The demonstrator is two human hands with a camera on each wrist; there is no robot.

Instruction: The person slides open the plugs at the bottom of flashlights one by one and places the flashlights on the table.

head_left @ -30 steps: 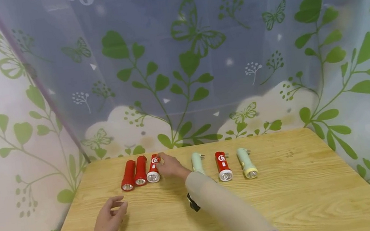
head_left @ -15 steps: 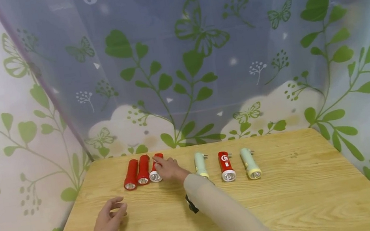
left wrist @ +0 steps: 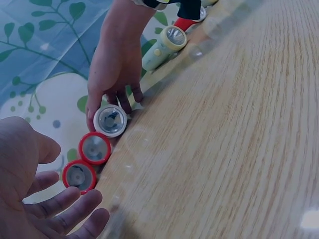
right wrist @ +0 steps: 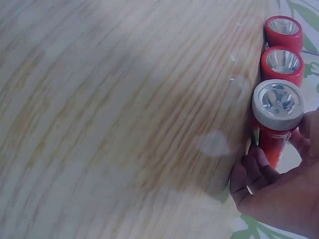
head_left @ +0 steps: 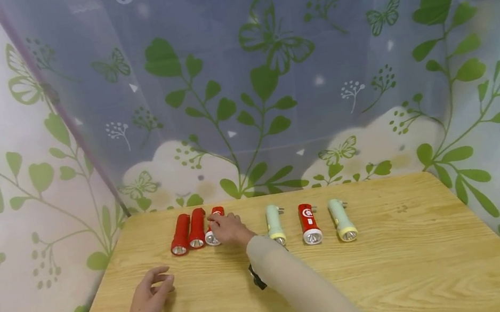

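Note:
My right hand (head_left: 232,229) reaches to the back left of the table and holds a red flashlight with a white head (right wrist: 277,107). In the right wrist view the thumb and fingers lie on opposite sides of its red body. Two all-red flashlights lie left of it: a nearer one (head_left: 197,229) close beside it and an outer one (head_left: 180,235), lenses toward me. Part of the held flashlight is hidden by the hand. My left hand (head_left: 148,303) hovers over the table in front of them, fingers loosely bent, holding nothing.
Farther right along the row lie a pale green flashlight (head_left: 274,221), a red one with a white head (head_left: 309,222) and another pale green one (head_left: 342,220), their plug prongs showing. The wooden table (head_left: 394,274) ends at a leaf-patterned backdrop (head_left: 277,146).
My right hand has come from the right side of the white-headed red flashlight to over its body. The whole view has shifted slightly; the left hand and the other flashlights stay put.

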